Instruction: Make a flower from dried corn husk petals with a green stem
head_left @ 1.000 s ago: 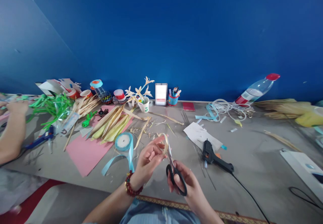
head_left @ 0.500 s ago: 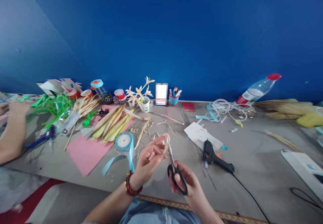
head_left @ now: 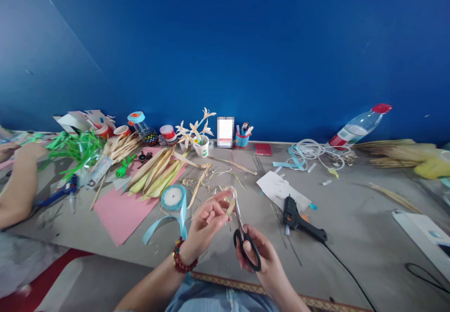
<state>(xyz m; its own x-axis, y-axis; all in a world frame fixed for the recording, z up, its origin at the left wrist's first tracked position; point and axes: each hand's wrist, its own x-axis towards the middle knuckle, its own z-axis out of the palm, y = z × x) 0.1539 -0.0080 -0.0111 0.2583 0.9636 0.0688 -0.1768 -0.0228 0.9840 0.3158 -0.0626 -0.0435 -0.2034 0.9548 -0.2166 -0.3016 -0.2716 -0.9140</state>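
Note:
My left hand pinches a small pale piece of corn husk between thumb and fingers, over the front middle of the table. My right hand is closed around the black handles of a pair of scissors. The blades point up and away from me, with their tips beside the husk at my left fingertips. I cannot tell whether the blades touch it. Left of my hands lies a roll of light blue ribbon with a loose tail. Behind it, a pile of corn husks rests on pink paper.
A black glue gun with its cable lies on the right, near white paper. A cup of husk flowers, a pen holder and a tilted bottle stand along the wall. Another person's arm reaches in at far left.
My hands stay almost in place, with the scissors still beside the husk piece. The husk sits slightly differently in my left fingers.

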